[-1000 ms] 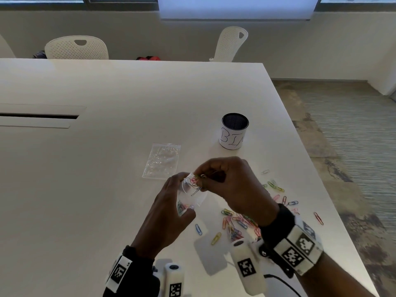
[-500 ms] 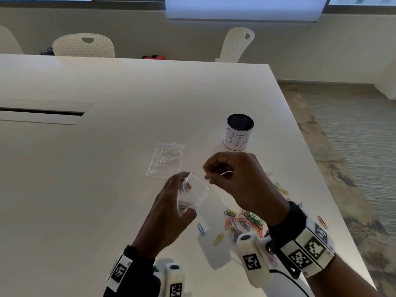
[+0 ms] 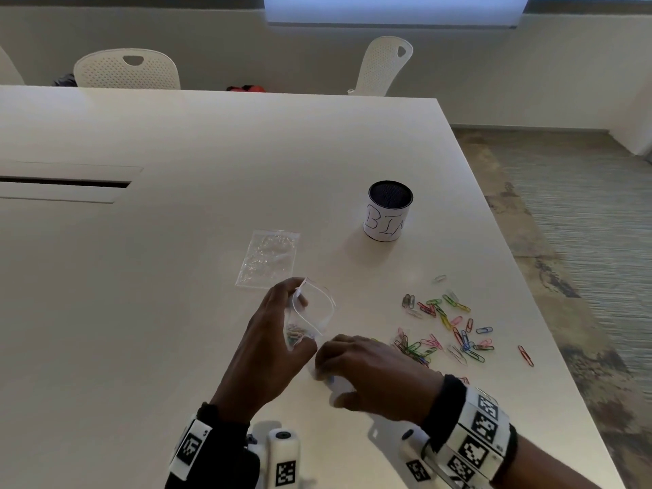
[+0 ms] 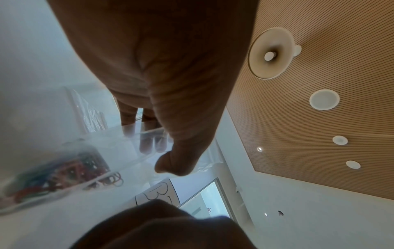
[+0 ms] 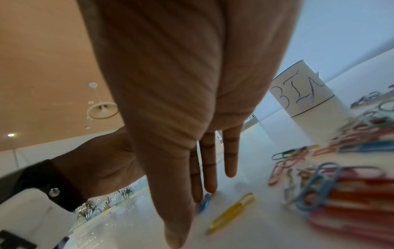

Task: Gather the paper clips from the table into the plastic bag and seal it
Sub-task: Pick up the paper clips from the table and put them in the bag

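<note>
head view: the left hand (image 3: 271, 333) holds a small clear plastic bag (image 3: 310, 317) upright above the white surface (image 3: 176, 312), thumb and fingers pinching its open mouth; a few coloured clips sit in its bottom. the right hand (image 3: 367, 375) is low on the surface just beside it, fingers stretched out. loose paper clips (image 3: 441, 333) lie scattered to the right, near the surface's edge. a second clear bag (image 3: 268, 257) lies flat beyond the hands, and a white cup marked "bin" (image 3: 388, 215) stands further back.

left wrist view: the bag (image 4: 102, 156) hangs below the thumb (image 4: 177, 161), clips blurred inside.

right wrist view: the right hand's fingers (image 5: 210, 161) are straight and close together, tips touching a blue clip (image 5: 205, 202); a yellow clip (image 5: 232, 213) lies just beside it.
</note>
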`<state>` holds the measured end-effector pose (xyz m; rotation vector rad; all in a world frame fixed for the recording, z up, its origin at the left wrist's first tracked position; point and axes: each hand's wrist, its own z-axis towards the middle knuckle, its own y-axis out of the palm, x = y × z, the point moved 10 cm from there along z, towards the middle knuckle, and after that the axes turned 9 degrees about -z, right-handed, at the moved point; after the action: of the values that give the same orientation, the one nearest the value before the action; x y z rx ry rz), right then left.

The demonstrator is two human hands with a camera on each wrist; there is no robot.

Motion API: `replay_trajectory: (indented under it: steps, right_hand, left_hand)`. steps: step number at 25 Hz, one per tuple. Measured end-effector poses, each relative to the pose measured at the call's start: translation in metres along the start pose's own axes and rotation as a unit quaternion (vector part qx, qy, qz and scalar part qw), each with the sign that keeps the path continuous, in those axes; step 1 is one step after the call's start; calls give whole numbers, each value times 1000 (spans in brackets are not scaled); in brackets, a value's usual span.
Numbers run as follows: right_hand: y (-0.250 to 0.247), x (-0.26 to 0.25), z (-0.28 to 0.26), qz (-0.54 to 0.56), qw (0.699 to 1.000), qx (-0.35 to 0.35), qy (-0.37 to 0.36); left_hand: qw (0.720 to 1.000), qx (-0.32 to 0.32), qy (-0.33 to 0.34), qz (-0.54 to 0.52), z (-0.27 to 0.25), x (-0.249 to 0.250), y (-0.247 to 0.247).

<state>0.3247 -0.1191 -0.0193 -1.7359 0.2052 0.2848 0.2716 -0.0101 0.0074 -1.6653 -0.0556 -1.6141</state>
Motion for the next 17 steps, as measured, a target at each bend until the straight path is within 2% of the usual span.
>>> replay_trajectory:
  steps: [4, 7, 12, 14, 17]
  right_hand:
    - [-1, 15, -15, -7, 1000, -15, 9]
    - [-7, 42, -28, -24, 998, -21, 63]
    - [-36, 82, -56, -39, 984, 25, 170]
    - [-32, 93, -66, -49, 975, -5, 215]
    - [-18, 96, -71, -41, 968, -42, 245]
  left_hand:
    - [1000, 6, 2, -11, -1, 1, 0]
    - [1000, 9, -1, -22, -1, 0, -1]
    - [1000, 4, -2, -25, 0, -1, 1]
    - [1000, 1, 0, -24, 1, -1, 2]
    - [1000, -2, -1, -30, 2, -1, 4]
